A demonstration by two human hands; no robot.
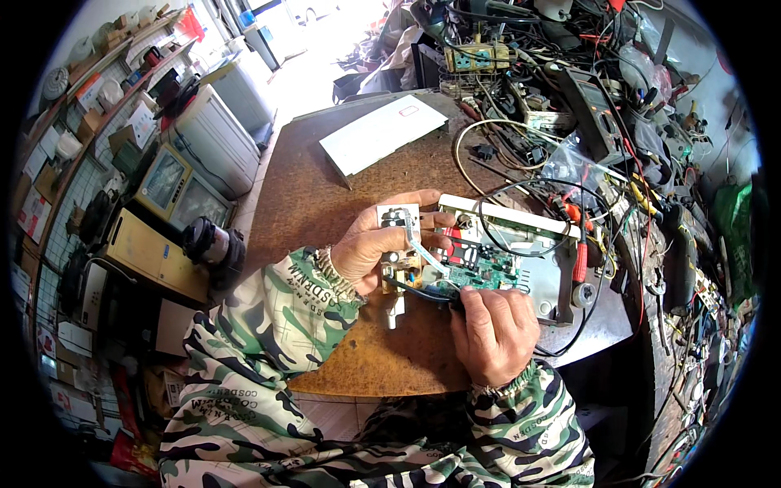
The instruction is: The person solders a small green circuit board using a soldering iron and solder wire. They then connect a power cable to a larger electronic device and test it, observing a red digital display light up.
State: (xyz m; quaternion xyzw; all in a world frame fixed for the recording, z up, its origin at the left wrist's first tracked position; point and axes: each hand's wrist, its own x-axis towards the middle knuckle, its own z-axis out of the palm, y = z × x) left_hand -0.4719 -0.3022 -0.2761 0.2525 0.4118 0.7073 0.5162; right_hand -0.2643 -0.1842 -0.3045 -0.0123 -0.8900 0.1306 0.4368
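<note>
1. Where my hands work, a brown table [358,358] lies under them, crowded on my right with tangled wires [569,98] and tools; a flat white panel [382,132] lies well beyond my left hand, and a black cable [521,213] loops over the white housing just past my fingers.
2. The green circuit board [480,272] is small and rectangular, dense with parts, with a tan board [399,264] joined at its left end and a pale flat strip crossing it. It sits at the near edge of the white plastic housing [547,281].
3. My left hand [370,244] curls around the tan board's left end, thumb on top, fingers closed on it. My right hand [494,333] grips the green board's near edge from below, knuckles up, fingers folded under; I cannot tell what they pinch. The board lies between both hands, touching each.
</note>
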